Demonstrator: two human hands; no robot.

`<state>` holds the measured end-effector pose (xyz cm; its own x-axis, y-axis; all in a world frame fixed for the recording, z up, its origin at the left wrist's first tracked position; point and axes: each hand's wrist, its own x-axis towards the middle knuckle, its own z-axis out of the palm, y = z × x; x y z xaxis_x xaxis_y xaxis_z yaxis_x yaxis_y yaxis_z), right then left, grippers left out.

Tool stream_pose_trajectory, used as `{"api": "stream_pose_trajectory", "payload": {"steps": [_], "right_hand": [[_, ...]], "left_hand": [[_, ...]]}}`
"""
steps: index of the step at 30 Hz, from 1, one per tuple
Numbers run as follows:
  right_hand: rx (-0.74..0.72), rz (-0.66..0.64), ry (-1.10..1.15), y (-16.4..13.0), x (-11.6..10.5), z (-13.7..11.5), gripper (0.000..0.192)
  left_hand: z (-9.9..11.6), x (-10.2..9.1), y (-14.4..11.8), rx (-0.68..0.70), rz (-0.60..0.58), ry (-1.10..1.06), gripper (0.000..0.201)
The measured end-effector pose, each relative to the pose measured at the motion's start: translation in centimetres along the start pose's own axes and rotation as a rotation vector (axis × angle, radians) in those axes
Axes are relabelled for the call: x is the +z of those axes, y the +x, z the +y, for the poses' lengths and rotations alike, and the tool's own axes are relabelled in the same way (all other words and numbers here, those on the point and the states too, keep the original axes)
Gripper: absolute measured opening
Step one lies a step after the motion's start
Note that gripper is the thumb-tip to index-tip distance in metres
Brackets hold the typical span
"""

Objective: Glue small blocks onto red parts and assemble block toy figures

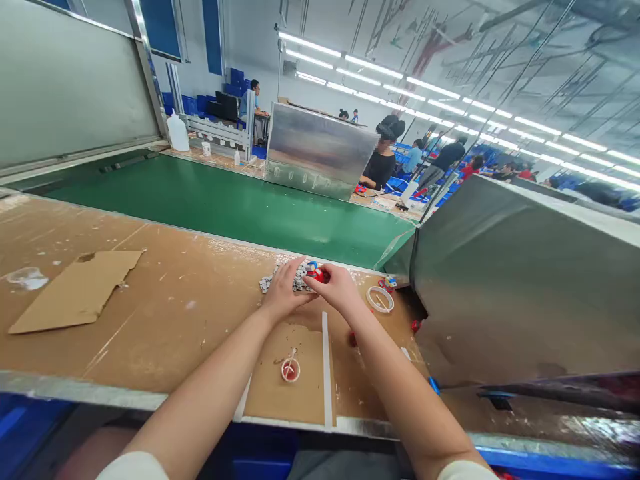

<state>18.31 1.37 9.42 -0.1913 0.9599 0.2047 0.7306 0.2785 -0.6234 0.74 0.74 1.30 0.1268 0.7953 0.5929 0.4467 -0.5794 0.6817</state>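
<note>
My right hand [338, 288] pinches a small red, white and blue piece [314, 270], which looks like a painted figurine; its lower part is behind my fingers. Close by on its left, my left hand [286, 291] is open, fingers apart, over a pile of small grey-white pieces [267, 283]. Part of that pile is covered by the hand. Below my hands a small cup of red paint [291, 370] with a thin stick in it stands on a cardboard sheet [305, 402].
To the right lie a white tape ring [380, 299] and another red, blue and yellow piece [388, 284], near a metal partition [520, 280]. A torn cardboard piece [75, 293] lies left. Beyond the bench runs a green belt [215, 200]; a person [383, 157] sits across it.
</note>
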Motion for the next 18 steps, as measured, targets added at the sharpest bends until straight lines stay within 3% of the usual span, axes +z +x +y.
{"api": "stream_pose_trajectory", "payload": {"steps": [3, 9, 18], "right_hand": [[0.003, 0.034, -0.21, 0.6, -1.2, -1.0, 0.04], [-0.013, 0.048, -0.382, 1.7, -1.6, -1.0, 0.042], [-0.027, 0.022, -0.463, 0.4, 0.9, -1.8, 0.038]], "left_hand": [[-0.4, 0.4, 0.0, -0.021, 0.02, 0.005, 0.08], [-0.8, 0.6, 0.0, -0.026, 0.042, 0.02, 0.068], [-0.7, 0.5, -0.2, 0.063, 0.11, 0.045, 0.064]]}}
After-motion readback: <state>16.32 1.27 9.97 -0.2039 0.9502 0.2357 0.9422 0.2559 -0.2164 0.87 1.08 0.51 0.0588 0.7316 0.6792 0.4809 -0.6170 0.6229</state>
